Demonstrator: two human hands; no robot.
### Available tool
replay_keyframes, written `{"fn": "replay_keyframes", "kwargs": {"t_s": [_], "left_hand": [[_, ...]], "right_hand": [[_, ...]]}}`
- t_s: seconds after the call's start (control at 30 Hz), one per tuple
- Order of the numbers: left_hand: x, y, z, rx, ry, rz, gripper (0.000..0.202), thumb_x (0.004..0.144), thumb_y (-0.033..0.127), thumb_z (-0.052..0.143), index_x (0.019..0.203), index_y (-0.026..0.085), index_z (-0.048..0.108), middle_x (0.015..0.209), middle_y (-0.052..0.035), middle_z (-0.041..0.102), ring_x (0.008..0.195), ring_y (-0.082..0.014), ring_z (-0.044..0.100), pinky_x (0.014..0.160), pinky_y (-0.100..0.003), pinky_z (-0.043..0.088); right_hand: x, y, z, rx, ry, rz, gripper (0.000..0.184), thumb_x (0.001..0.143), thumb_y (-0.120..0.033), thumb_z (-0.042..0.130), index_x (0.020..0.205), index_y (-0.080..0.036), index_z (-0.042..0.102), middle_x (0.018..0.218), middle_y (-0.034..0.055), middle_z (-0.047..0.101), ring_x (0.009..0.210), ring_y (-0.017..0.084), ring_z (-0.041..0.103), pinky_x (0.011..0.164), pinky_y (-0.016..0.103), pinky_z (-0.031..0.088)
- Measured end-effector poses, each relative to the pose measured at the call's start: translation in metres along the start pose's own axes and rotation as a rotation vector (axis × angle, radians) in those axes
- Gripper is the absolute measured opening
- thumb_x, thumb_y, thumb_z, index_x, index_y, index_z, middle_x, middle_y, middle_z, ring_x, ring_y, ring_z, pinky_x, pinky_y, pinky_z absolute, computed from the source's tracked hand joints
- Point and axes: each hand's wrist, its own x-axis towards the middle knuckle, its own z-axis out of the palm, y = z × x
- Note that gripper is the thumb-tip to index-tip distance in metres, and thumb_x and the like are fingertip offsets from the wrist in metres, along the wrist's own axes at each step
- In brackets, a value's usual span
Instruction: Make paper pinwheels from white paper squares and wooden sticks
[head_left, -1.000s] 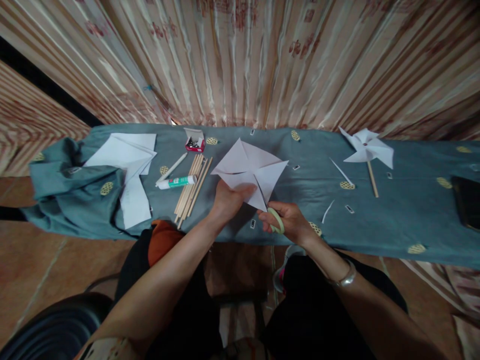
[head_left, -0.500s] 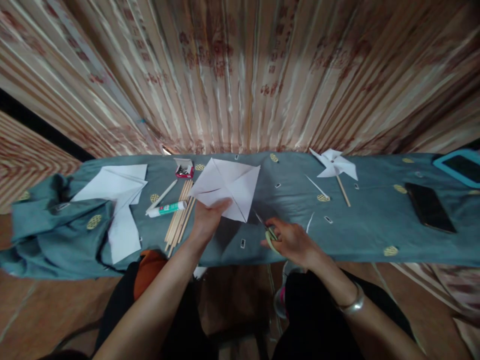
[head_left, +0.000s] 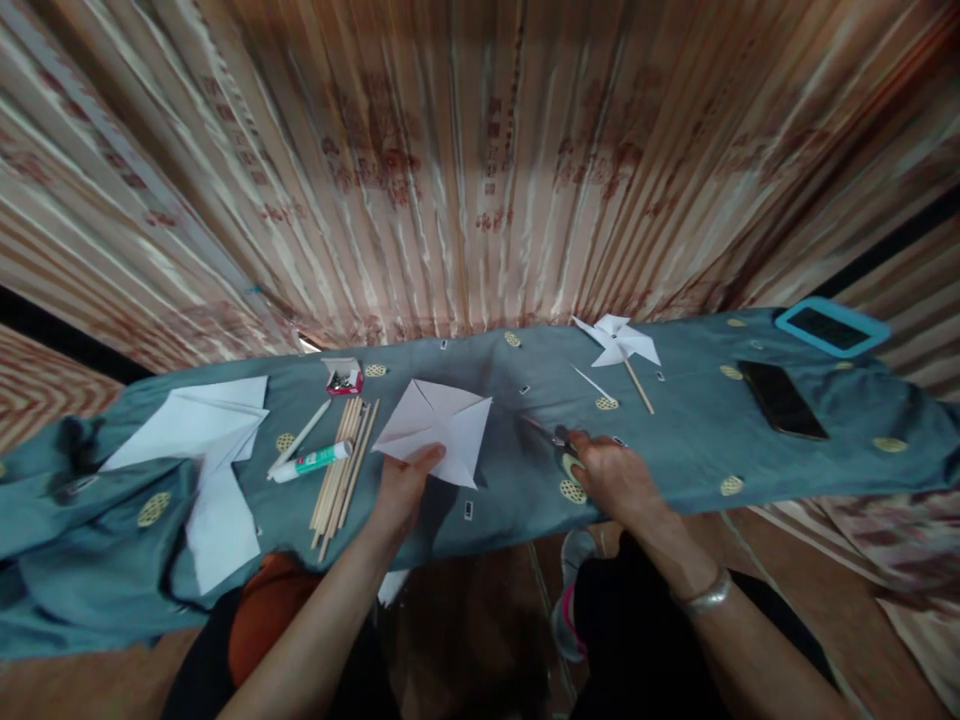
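Square of white paper sits left of centre over the near half of the bench, just right of the wooden sticks. You've got it in your left hand: thumb on top at the near edge, other fingers mostly hidden, apparently underneath, so a pinch grip. Slits run in from the corners toward the middle.

Should be very light, thin, a bit springy; no real weight to fight. Looks easy to crease, and the slit corners are probably the floppy part: pull one and the cut could tear on toward the centre. Best hold is flat, thumb on an uncut panel near the middle, light pressure. Don't pinch a loose point. Dry paper, so slip risk seems low.

Right hand is well apart from the paper, fingers closed round the scissors, blades pointing far-left. Too blurred to tell whether the blades are spread. They're likely stiff, small and easy to carry; take hold by the pale green handles, never the points. A finished pinwheel lies on the far right side.
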Motion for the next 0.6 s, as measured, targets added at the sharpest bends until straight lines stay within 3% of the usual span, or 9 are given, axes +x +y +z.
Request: {"fn": "replay_keyframes", "kwargs": {"t_s": [0.13,0.27,0.43,0.6], "left_hand": [[-0.013,-0.006,0.005,-0.100,-0.137,-0.207,0.033,0.057,0.026,0.081,0.087,0.022,0.069,0.102,-0.0048,0.076,0.105,-0.0264,0.068,0.092,-0.037,0.054],[-0.024,-0.013,0.011,-0.162,-0.278,-0.292,0.035,0.058,0.027,0.082,0.091,0.023,0.071,0.103,-0.0060,0.076,0.104,-0.0273,0.069,0.089,-0.036,0.056],[-0.031,-0.017,0.014,-0.182,-0.303,-0.363,0.048,0.055,0.029,0.086,0.100,0.021,0.070,0.100,-0.0061,0.076,0.099,-0.0246,0.071,0.089,-0.035,0.055],[-0.032,-0.015,0.008,-0.150,-0.311,-0.362,0.047,0.053,0.034,0.090,0.092,0.016,0.071,0.104,-0.0104,0.076,0.096,-0.0243,0.072,0.085,-0.033,0.056]], "right_hand": [[0.014,0.034,0.007,-0.015,0.063,0.159,0.040,0.089,-0.017,0.050,0.127,-0.004,0.056,0.089,0.0228,0.075,0.085,0.033,0.073,0.074,0.037,0.052],[0.029,0.063,0.013,0.043,0.112,0.244,0.043,0.088,-0.018,0.046,0.127,0.001,0.052,0.087,0.0263,0.073,0.083,0.036,0.073,0.074,0.043,0.052],[0.039,0.078,0.020,0.090,0.148,0.243,0.046,0.086,-0.022,0.048,0.127,0.000,0.053,0.090,0.0272,0.072,0.085,0.039,0.072,0.077,0.047,0.053],[0.042,0.078,0.021,0.109,0.151,0.285,0.039,0.086,-0.026,0.051,0.118,-0.004,0.059,0.089,0.0264,0.072,0.087,0.040,0.072,0.075,0.046,0.053]]}}
